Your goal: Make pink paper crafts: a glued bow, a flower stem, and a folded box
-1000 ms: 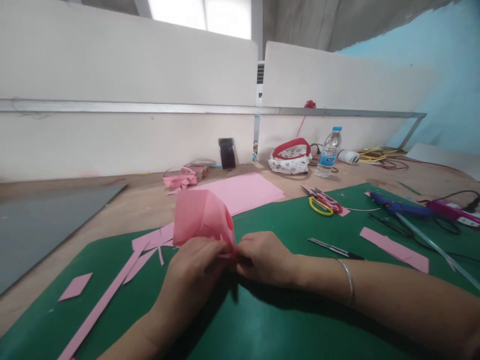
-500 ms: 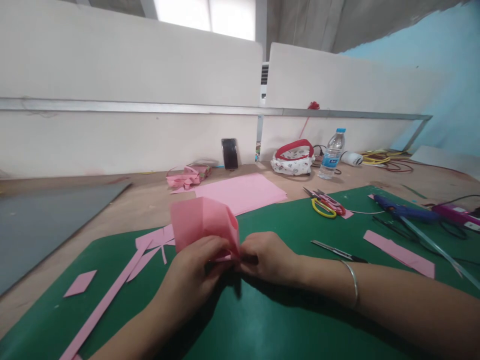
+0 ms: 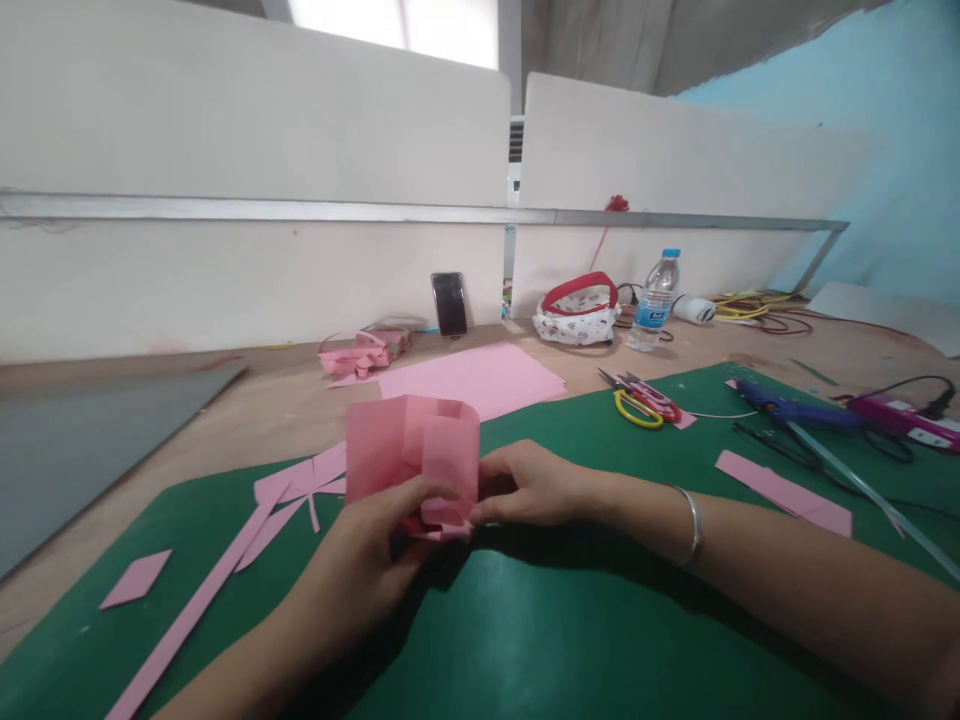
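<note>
A folded pink paper piece [image 3: 382, 445], shaped like a small open box or bag, is held up over the green cutting mat [image 3: 510, 620]. My left hand [image 3: 397, 530] is closed on its lower left side, the thumb lying over the front. At its lower right edge, my right hand [image 3: 529, 485] grips the paper with thumb and fingers; some fingertips are hidden behind it. A narrow flap stands along the paper's right side, with small folds at the bottom.
Pink strips [image 3: 202, 600] and a pink diamond scrap [image 3: 136, 579] lie left. Behind are pink sheets [image 3: 480, 378], a phone [image 3: 449, 305], a pouch [image 3: 576, 312] and a water bottle [image 3: 654, 303]. Scissors [image 3: 637, 408], a glue gun [image 3: 791, 408] and a pink strip [image 3: 784, 492] lie right.
The pink paper has turned so its right flap faces me more. My right hand has opened from a tight pinch and shifted up slightly. The craft knife is now hidden behind my right arm.
</note>
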`<control>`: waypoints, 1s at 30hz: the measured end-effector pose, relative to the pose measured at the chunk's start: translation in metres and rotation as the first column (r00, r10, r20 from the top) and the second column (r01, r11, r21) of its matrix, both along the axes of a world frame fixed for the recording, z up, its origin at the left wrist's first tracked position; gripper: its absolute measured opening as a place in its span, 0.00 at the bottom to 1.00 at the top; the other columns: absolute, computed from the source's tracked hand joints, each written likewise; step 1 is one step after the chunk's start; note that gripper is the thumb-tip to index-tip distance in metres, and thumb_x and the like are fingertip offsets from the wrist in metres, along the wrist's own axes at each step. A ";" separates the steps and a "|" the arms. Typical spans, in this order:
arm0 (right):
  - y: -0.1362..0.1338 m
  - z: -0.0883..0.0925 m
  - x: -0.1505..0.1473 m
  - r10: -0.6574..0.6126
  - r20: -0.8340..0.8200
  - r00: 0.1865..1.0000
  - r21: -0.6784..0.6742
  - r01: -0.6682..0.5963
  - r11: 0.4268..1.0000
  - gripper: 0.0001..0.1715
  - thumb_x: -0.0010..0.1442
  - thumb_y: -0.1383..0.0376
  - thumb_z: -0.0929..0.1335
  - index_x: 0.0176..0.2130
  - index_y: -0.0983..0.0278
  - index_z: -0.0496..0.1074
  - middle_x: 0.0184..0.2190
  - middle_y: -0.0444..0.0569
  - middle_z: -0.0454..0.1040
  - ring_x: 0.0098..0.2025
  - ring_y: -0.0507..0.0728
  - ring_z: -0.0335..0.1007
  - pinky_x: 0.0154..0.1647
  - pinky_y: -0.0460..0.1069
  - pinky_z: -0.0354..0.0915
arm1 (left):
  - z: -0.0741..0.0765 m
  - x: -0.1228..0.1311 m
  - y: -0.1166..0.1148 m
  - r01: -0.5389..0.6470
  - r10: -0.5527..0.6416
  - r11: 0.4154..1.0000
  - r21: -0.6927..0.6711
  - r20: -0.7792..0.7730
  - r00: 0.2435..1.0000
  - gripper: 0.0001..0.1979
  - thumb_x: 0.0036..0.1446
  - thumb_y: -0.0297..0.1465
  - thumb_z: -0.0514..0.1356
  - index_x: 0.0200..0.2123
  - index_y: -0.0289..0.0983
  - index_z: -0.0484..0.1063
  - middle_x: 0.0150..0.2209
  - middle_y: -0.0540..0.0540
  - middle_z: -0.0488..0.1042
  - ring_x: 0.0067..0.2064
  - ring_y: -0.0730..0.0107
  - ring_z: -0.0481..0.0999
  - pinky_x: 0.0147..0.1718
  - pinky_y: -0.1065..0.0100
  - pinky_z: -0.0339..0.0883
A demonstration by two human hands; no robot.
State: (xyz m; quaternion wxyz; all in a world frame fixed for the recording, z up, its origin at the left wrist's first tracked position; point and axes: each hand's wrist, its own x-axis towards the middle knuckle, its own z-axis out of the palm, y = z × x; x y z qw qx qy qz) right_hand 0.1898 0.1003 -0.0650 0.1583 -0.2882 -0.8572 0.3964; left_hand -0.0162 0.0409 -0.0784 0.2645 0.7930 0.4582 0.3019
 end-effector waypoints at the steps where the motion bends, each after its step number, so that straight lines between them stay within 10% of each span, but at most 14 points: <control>1: 0.000 -0.001 -0.001 -0.016 -0.007 1.000 0.003 0.017 1.000 0.07 0.54 0.66 0.70 0.34 0.69 0.74 0.26 0.41 0.70 0.29 0.49 0.63 0.29 0.42 0.57 | -0.001 0.000 0.000 0.003 -0.003 1.000 0.006 0.000 1.000 0.08 0.55 0.31 0.59 0.39 0.42 0.70 0.33 0.50 0.80 0.30 0.69 0.79 0.25 0.73 0.70; 8: -0.006 -0.011 -0.006 -0.084 -0.050 0.995 -0.072 0.080 0.994 0.04 0.49 0.71 0.68 0.25 0.68 0.68 0.19 0.36 0.59 0.23 0.45 0.55 0.22 0.41 0.51 | 0.000 0.000 -0.003 -0.044 0.043 0.983 0.181 0.010 0.999 0.08 0.52 0.32 0.62 0.38 0.43 0.71 0.33 0.52 0.80 0.33 0.70 0.79 0.30 0.73 0.71; 21: -0.005 -0.007 -0.005 -0.090 -0.065 0.994 -0.110 0.082 0.991 0.04 0.51 0.70 0.67 0.25 0.68 0.68 0.19 0.37 0.63 0.23 0.46 0.58 0.23 0.41 0.54 | 0.020 0.003 0.009 -0.119 0.134 0.979 -0.166 0.079 0.988 0.10 0.48 0.30 0.58 0.35 0.41 0.76 0.33 0.49 0.80 0.32 0.66 0.78 0.30 0.68 0.72; 30: -0.003 -0.010 -0.006 -0.208 -0.105 0.973 -0.105 0.197 0.975 0.04 0.50 0.69 0.69 0.26 0.66 0.68 0.21 0.38 0.64 0.24 0.47 0.59 0.23 0.42 0.53 | 0.024 0.022 0.018 -0.369 0.390 0.899 -0.238 0.047 0.920 0.21 0.41 0.35 0.64 0.37 0.42 0.58 0.23 0.55 0.74 0.28 0.62 0.77 0.26 0.66 0.68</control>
